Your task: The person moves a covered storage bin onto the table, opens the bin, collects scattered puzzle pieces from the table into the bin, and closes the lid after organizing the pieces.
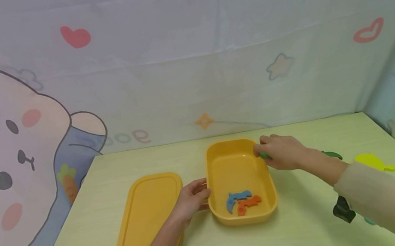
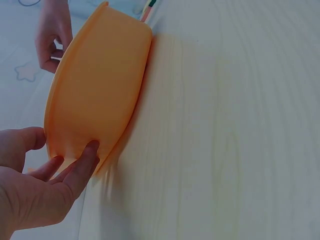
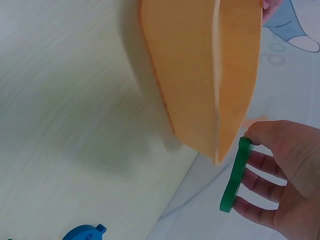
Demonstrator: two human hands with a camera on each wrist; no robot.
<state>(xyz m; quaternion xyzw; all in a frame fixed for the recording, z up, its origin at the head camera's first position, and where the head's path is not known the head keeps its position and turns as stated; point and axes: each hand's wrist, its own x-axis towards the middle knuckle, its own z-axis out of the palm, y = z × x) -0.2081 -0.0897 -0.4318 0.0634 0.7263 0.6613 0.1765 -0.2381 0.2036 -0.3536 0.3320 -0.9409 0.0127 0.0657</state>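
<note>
A yellow plastic box (image 1: pixel 245 220) stands on the table, holding a flat blue toy piece (image 1: pixel 239 197) and a flat orange toy piece (image 1: pixel 249 203) near its front end. My left hand (image 1: pixel 191 202) touches the box's left wall from outside, fingertips on the wall and thumb at the rim in the left wrist view. Over the box's right rim, my right hand (image 1: pixel 281 152) pinches a flat green toy piece (image 3: pixel 235 175) between thumb and fingers. The right wrist view shows the green piece apart from the box; its front is partly hidden in the head view.
The yellow lid (image 1: pixel 150 213) lies left of the box. Right of it, partly behind my forearm, are a green piece (image 1: pixel 332 155), a bright yellow piece (image 1: pixel 372 161) and a teal piece (image 1: pixel 369 221). A printed cloth (image 1: pixel 174 79) hangs behind the table.
</note>
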